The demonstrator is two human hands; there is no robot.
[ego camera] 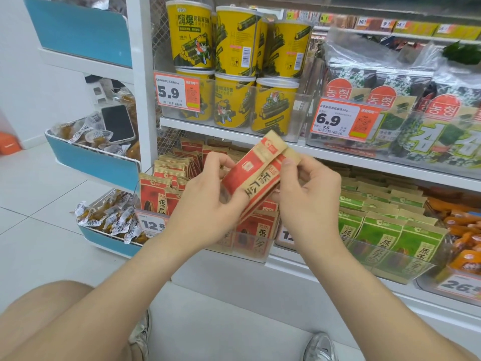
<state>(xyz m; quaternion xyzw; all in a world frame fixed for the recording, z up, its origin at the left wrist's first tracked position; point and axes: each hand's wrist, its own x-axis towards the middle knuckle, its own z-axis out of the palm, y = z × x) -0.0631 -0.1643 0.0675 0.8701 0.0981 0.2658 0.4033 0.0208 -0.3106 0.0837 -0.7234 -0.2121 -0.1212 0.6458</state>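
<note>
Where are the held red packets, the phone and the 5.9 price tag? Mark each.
red packets (247,175): head view, red front face of the nearer packet.
phone (117,123): head view, middle of its dark screen.
5.9 price tag (169,93): head view, on the printed digits.

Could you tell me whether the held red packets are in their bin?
Out: the left hand and right hand hold the red packets tilted above the clear bin.

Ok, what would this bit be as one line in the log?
left hand: holds red sunflower seed packets | right hand: pinches their upper end | where: above clear bin of same packets
</note>
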